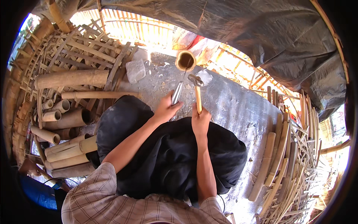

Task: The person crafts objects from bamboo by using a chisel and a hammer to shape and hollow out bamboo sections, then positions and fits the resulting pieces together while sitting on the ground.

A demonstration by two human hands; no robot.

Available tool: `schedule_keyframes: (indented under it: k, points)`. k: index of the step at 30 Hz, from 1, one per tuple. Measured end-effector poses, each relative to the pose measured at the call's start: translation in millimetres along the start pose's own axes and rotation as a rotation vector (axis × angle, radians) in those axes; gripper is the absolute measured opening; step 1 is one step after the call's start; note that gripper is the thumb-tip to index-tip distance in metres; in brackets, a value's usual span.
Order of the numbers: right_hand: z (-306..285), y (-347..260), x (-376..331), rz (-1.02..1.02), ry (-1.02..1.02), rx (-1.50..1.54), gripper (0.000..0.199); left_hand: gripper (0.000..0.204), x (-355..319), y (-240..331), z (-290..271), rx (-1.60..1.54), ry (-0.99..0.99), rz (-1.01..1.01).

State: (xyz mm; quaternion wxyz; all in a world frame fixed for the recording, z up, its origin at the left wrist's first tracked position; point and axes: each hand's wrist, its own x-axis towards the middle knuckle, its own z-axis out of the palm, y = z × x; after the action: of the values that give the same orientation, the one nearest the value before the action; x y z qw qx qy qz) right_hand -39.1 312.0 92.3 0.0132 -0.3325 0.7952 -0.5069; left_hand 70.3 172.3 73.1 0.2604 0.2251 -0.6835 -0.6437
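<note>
My left hand (166, 109) is closed round a silver tapered metal chisel (177, 93), its slim end pointing away from me at the bamboo tube. That short, thick bamboo tube (180, 67) stands on the grey floor with its hollow end facing up; a thin dark line runs from the chisel's end to its mouth, and whether they touch I cannot tell. In my right hand (201, 118) is a hammer (198, 98), gripped by its pale wooden handle. The hammer's metal head sits just right of the chisel and nearer to me than the tube, apart from both.
Cut bamboo tubes (74, 78) and a lattice of strips (89, 46) fill the left. A pale stone block (135, 71) lies left of the upright tube. Split bamboo lengths (263, 166) are stacked at right. A dark tarpaulin (238, 26) hangs overhead. Black cloth (167, 160) covers my lap.
</note>
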Motion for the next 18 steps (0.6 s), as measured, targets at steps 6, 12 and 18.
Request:
schedule_keyframes:
  k: [6,12,18]
  points:
    - [-28.5,-22.6,-12.4,-0.148,0.029,-0.006,0.028,0.024,-22.3,28.1,9.6,0.007,-0.015,-0.018]
    - [-35.5,-29.9,-19.1,-0.195,0.064,-0.213,0.020,0.021,-45.0,44.5,20.4,0.034,-0.013,0.082]
    - [-48.0,-49.3,-23.6,-0.134,0.134,0.006,0.013,0.028,-67.8,76.1,24.9,-0.113,-0.086,-0.007]
